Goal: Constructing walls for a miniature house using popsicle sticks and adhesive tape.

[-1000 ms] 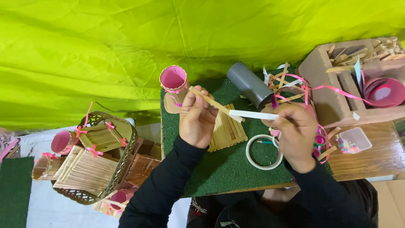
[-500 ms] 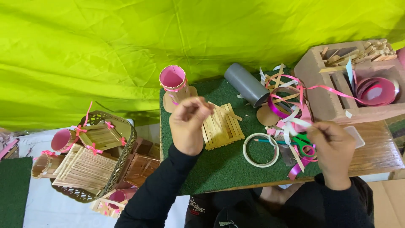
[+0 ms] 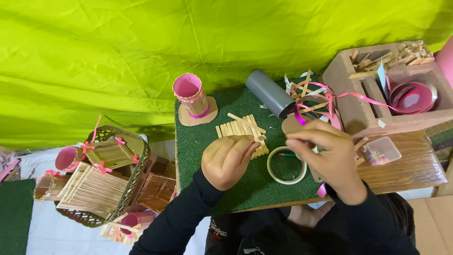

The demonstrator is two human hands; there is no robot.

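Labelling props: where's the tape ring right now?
Head view: the tape ring lies flat on the green mat, between the left hand and right hand, just right of the stick panel.

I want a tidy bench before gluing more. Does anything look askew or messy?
One loose stick lies diagonally across the flat panel of sticks, out of line with its rows. Pink ribbon and stick offcuts sit tangled beside the grey tube.

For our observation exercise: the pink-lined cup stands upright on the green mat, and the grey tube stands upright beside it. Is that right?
Not quite. The head view shows the grey tube lying on its side on the green mat, not upright. The pink-lined cup does stand upright on the mat.
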